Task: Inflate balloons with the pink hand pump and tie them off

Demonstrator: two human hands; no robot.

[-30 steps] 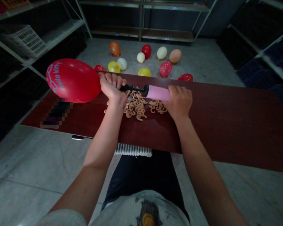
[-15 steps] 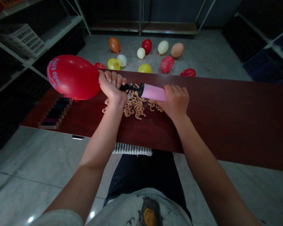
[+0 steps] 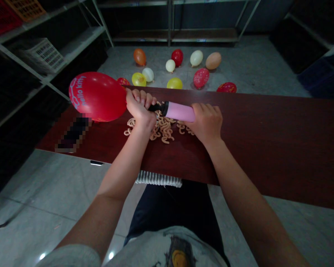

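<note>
A large red balloon (image 3: 98, 97) printed with "hello kitty" is inflated and points off to the left of my left hand (image 3: 141, 105). That hand is closed around the balloon's neck and the black end of a balloon pump (image 3: 179, 111); the joint between them is hidden by my fingers. My right hand (image 3: 208, 122) is wrapped around the pump's pink barrel at its right end. Below the pump, a pile of tan, curled, worm-like pieces (image 3: 164, 129) lies on the dark red-brown table (image 3: 267, 148).
A pixelated dark phone-like object (image 3: 74, 132) lies at the table's left. Several balloons, among them an orange balloon (image 3: 139, 57) and a yellow balloon (image 3: 174, 83), rest on the floor beyond the table. Metal shelves (image 3: 203, 35) stand behind, and a white basket (image 3: 48, 55) sits on the left shelf.
My hands have come closer together, and less of the pump's black part shows between them. The whole scene has shifted slightly right and down in view.
</note>
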